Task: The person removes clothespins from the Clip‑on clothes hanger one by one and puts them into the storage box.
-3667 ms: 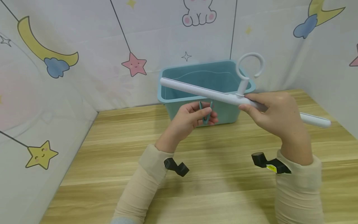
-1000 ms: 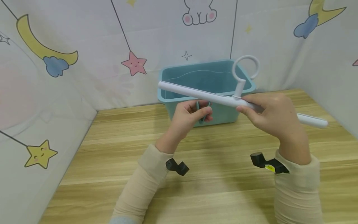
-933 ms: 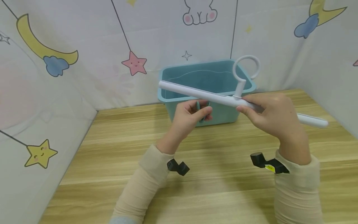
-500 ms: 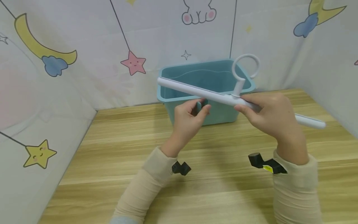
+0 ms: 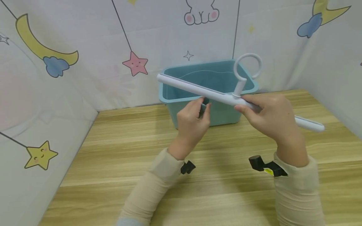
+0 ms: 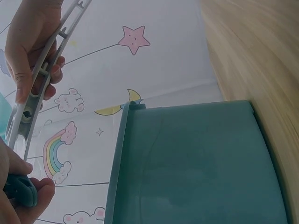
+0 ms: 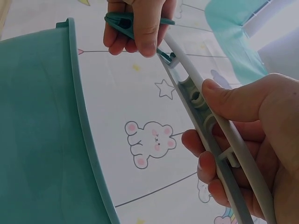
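Observation:
A white hanger bar with a ring-shaped hook slants across the middle of the head view, its left end higher. My right hand grips the bar just right of the hook's stem. Fingers and thumb of my left hand pinch a teal clothespin under the bar's left half. The right wrist view shows the bar's hollow underside with small crosspieces. A narrow teal part reaches one crosspiece there; whether it is hooked on, I cannot tell. Most of the clothespin is hidden by the fingers in the head view.
Behind the hands a teal plastic bin stands at the back of the wooden table. A white cloth backdrop with printed stars and moons hangs behind and at both sides. Each wrist wears a small black camera.
My left hand has turned and risen closer to the bar with the clothespin, now mostly covered by its fingers. The bar's left end has tilted up, and my right hand has shifted slightly left.

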Motion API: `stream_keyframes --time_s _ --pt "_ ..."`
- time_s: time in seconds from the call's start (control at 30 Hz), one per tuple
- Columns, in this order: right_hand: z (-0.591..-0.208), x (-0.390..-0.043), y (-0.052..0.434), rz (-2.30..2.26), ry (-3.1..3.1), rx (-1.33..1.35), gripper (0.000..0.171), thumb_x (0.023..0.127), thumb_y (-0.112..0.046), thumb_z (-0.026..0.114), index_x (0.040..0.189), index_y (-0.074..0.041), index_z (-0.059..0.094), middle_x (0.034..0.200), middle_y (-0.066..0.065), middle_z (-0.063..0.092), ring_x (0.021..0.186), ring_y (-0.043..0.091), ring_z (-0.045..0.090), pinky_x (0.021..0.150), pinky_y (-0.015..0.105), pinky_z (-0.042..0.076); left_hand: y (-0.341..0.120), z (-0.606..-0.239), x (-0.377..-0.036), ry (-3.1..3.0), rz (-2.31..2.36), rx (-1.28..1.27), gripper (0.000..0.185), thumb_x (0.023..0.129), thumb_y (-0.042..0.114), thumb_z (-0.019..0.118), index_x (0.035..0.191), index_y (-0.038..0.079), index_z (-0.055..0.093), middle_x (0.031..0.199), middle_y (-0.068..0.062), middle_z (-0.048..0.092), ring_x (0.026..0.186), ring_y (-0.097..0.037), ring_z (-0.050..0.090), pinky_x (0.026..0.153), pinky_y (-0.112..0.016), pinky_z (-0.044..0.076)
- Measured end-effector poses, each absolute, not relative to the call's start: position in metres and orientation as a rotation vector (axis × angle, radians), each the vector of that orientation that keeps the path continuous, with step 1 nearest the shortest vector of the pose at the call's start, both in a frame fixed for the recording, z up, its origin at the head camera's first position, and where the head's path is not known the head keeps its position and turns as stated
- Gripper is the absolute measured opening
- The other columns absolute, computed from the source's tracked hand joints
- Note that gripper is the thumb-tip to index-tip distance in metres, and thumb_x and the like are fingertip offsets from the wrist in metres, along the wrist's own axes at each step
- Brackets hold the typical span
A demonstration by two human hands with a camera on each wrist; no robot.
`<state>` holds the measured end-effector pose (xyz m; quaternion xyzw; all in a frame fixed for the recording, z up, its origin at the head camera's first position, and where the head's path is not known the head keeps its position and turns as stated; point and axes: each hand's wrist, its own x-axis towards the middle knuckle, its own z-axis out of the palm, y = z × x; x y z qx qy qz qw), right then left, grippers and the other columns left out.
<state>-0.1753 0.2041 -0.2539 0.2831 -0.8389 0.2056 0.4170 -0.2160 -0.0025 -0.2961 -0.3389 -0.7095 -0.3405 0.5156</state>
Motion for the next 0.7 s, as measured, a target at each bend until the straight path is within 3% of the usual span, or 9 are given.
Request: stream_keyframes --time_s 0.47,0.7 --pt "-0.2532 -0.1758 0.2005 0.505 -2.065 0.693 0.067 0.095 -0.058 0.046 0.091 0.003 0.075 0.063 0.01 0.067 0.047 0.014 0.051 0.044 0.028 0.034 0.0062 -0.2918 -0.2163 -1.661 -0.596 -0.721 0.015 0.083 -0.005 0.068 0.095 -0.014 0.066 0.076 -0.019 0.068 0.062 -0.023 0.068 0.055 -0.026 0.054" --pt "-0.2557 -0.1774 0.1963 0.529 -2.081 0.697 0.065 0.096 -0.056 0.046 0.087 0.001 0.075 0.055 0.005 0.057 0.047 0.011 0.042 0.044 0.026 0.029 0.0056 -0.2929 -0.2198 -1.637 -0.477 -0.664 0.013 0.082 -0.006 0.068 0.093 -0.013 0.064 0.074 -0.016 0.068 0.059 -0.022 0.067 0.053 -0.026 0.054"
